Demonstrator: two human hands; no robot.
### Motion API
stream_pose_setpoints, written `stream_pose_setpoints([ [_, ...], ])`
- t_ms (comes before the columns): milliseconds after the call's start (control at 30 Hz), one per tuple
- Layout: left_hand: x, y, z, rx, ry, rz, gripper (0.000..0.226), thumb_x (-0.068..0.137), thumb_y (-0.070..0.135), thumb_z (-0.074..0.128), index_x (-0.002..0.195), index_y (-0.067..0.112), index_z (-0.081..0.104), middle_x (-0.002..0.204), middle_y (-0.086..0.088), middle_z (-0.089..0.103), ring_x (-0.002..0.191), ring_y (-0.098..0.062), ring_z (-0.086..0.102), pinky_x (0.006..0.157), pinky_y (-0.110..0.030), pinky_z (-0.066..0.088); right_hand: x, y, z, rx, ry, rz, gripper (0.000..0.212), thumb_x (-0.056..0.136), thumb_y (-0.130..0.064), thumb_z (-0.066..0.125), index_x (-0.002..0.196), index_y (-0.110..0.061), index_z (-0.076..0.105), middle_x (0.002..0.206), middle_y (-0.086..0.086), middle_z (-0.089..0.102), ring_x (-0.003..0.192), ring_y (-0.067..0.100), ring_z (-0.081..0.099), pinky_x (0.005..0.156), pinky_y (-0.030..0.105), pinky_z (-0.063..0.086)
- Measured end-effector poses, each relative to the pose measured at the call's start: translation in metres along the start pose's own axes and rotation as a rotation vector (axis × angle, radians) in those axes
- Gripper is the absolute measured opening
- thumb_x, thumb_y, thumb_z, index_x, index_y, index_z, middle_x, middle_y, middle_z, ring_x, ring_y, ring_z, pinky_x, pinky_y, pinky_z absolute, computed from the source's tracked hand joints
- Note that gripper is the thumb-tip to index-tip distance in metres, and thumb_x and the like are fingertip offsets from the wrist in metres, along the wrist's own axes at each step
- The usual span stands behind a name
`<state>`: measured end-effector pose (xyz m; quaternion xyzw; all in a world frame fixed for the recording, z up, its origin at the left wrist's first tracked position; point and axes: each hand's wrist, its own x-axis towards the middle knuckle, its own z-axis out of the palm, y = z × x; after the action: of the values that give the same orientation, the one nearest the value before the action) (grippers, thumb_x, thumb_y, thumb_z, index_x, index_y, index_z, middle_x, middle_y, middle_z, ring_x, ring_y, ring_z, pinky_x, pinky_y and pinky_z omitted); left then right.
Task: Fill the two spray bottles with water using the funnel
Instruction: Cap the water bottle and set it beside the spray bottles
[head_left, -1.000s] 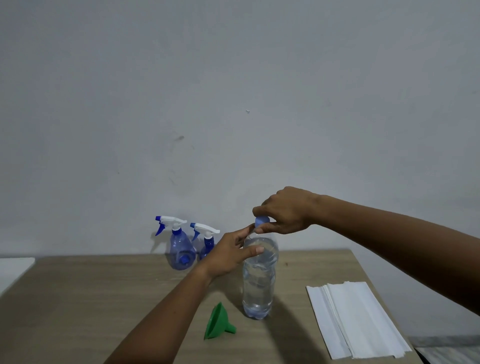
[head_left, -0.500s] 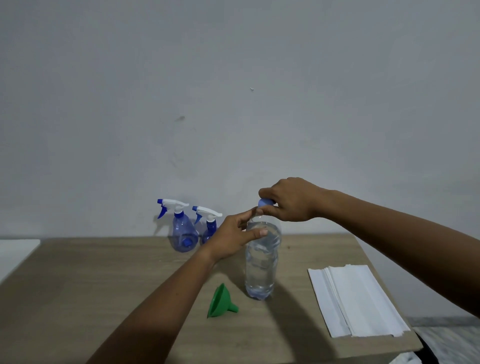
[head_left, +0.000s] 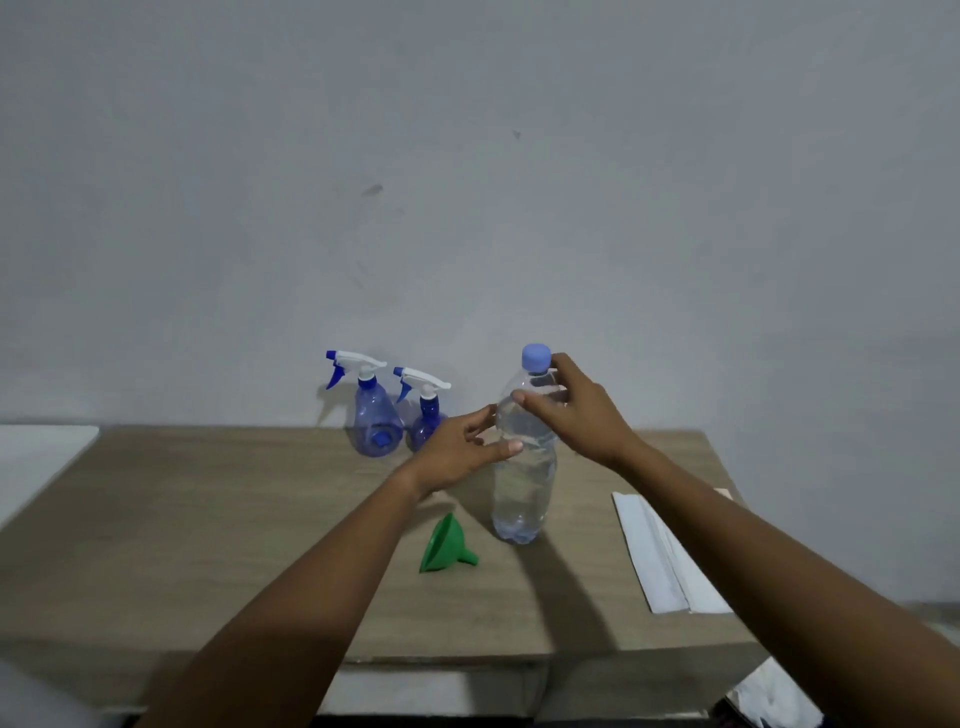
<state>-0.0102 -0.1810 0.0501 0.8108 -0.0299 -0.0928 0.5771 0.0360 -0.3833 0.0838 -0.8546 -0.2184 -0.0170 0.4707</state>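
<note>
A clear water bottle with a blue cap on it stands upright near the middle of the wooden table. My right hand grips its shoulder just under the cap. My left hand is at the bottle's left side with fingers apart, its thumb lying against the front. A green funnel lies on its side just left of the bottle's base. Two blue spray bottles with white trigger heads stand side by side at the back, by the wall.
A stack of white paper sheets lies on the table's right side, partly under my right forearm. A white surface adjoins the table at the left. The wall rises right behind the spray bottles.
My right hand has left the cap and dropped to the bottle's shoulder, so the cap now shows. My left hand has loosened and slid lower. The camera has tilted up slightly.
</note>
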Motion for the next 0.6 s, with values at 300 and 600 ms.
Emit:
stream_pose_setpoints([
  [300, -0.017, -0.077, 0.000, 0.598, -0.080, -0.293, 0.087, 0.070, 0.033, 0.092, 0.148, 0.028, 0.053, 0.145, -0.003, 0.061, 0.125, -0.018, 0.061, 0.102, -0.026, 0.048, -0.044, 0.052, 0.061, 0.233, 0.060, 0.206, 0.065, 0.079, -0.040, 0.084, 0.132, -0.040, 0.047, 0.123, -0.018, 0.064, 0.112, 0.004, 0.063, 0.095, 0.033, 0.055],
  [600, -0.003, -0.119, 0.006, 1.075, -0.206, -0.271, 0.087, 0.046, 0.039, 0.080, 0.129, 0.033, 0.056, 0.130, 0.001, 0.061, 0.113, -0.027, 0.063, 0.087, -0.039, 0.056, -0.049, 0.059, 0.074, 0.294, 0.059, 0.193, 0.062, 0.085, -0.033, 0.080, 0.136, -0.039, 0.045, 0.127, -0.014, 0.063, 0.114, 0.001, 0.062, 0.093, 0.024, 0.052],
])
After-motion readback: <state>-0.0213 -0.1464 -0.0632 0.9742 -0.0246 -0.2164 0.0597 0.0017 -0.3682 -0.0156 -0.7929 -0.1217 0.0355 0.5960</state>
